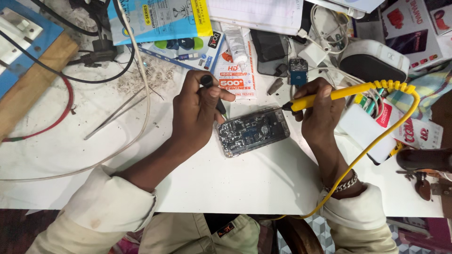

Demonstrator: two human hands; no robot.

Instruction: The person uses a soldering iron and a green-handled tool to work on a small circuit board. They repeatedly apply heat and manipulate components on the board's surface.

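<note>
with the right hand (pixel 318 110) gripping the yellow soldering iron (pixel 329 95) and the left hand (pixel 197 110) pinching a black tool (pixel 207 81), a slip risks scorching the opened phone (pixel 253 130) circuitry

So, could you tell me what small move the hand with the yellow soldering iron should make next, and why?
Probably lower the yellow soldering iron tip slightly leftward onto the opened phone. The right hand holds its tip just off the phone's upper right corner, while the left hand poises a black tool at the opposite edge.

yellow soldering iron (pixel 329 95) | silver-black opened phone (pixel 253 130) | white table (pixel 226 178) | red wire (pixel 56 120)
</note>
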